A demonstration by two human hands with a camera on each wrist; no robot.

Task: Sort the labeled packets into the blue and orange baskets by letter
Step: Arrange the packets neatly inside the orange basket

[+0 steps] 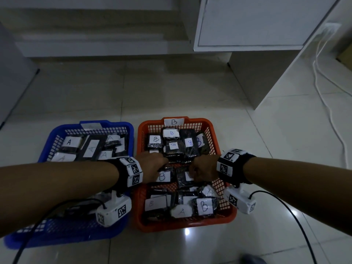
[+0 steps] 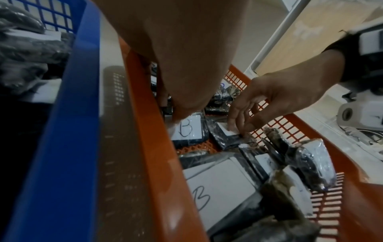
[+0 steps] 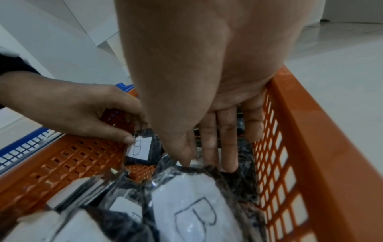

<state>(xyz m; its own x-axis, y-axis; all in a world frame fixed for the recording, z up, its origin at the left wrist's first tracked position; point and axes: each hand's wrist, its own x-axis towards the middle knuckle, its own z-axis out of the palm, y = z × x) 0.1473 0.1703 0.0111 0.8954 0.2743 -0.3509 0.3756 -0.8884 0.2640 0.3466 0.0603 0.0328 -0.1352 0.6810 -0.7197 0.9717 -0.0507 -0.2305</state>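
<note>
Tiled floor (image 1: 190, 96), white cabinet (image 1: 253, 21) at far right, white cable (image 1: 323, 88) trailing down beside it.

Two baskets side by side on the floor, rims nearly touching. Blue basket (image 1: 122, 126) on my left: dark packets with white A labels, e.g. A packet (image 1: 69, 142) at the far left corner. Orange basket (image 1: 213, 130) on my right carries a B tag (image 1: 174, 121) on its far rim. It is full of dark packets, nearly all labelled B, stacked at the far end and the near end.

One odd one out: A-labelled packet (image 1: 182, 211) lies in the orange basket at the near edge, just beside a large B packet (image 1: 204, 206).

Both my arms reach over into the middle of the orange basket, wrist cameras strapped on.

Left hand (image 1: 151, 166): fingers curled down, thumb and fingertips pinching the edge of the small B packet (image 2: 189, 130) that lies flat on the basket floor. Right wrist view shows the thumb (image 3: 127, 139) on the corner of its label.

Right hand (image 1: 202, 171): fingers straight, close together, pointing down. Fingertips (image 2: 232, 125) touching the white label of the unread packet (image 2: 225, 137) just right of the small B one. Not gripping it. Letter on that label is covered by my hand, can't read it.
</note>
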